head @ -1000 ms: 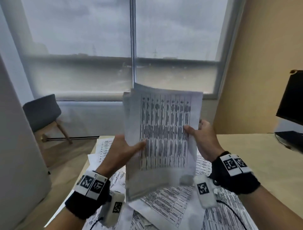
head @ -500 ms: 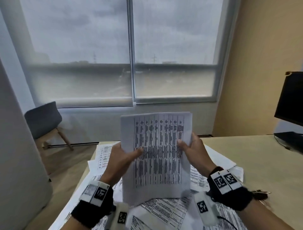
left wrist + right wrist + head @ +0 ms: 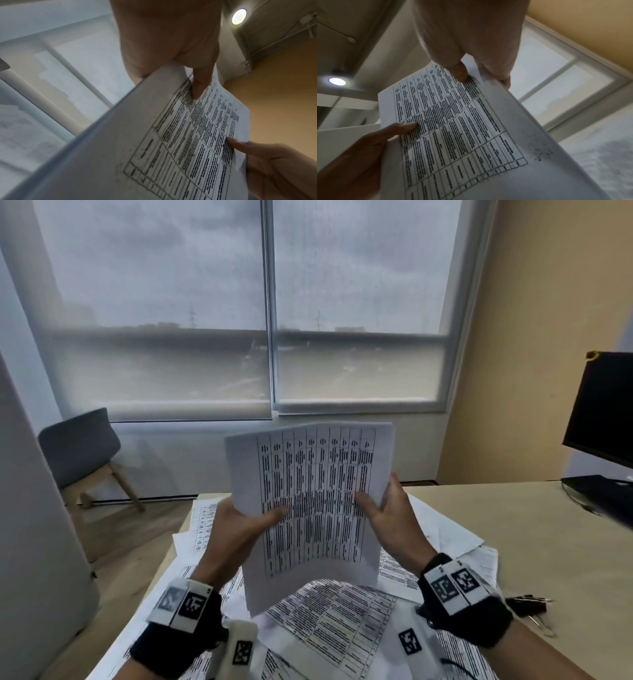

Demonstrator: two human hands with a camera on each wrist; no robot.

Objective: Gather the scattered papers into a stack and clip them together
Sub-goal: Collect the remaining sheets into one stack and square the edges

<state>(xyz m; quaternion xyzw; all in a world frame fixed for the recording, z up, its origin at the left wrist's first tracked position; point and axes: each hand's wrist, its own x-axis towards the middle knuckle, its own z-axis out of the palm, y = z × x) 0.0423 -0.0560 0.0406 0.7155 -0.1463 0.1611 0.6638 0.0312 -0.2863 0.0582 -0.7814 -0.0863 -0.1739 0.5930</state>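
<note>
A stack of printed sheets point(image 3: 315, 508) stands upright above the table, its printed table facing me. My left hand point(image 3: 239, 525) grips its left edge, thumb on the front. My right hand point(image 3: 387, 518) grips the right edge the same way. The left wrist view shows the stack point(image 3: 171, 142) with my left thumb point(image 3: 199, 86) pressed on the print. In the right wrist view my right thumb point(image 3: 458, 73) pinches the stack point(image 3: 453, 128). More loose papers point(image 3: 342, 621) lie scattered on the table under the stack. A black binder clip point(image 3: 527, 602) lies to the right of my right wrist.
The wooden table point(image 3: 548, 542) stretches to the right, with a black monitor point(image 3: 603, 412) at its far right edge. A grey chair point(image 3: 82, 446) stands on the floor at the left, below the window point(image 3: 267, 302).
Both hands have lowered the stack from in front of the window toward the table. Its sheets now sit more even than a second ago. The binder clip has come into view.
</note>
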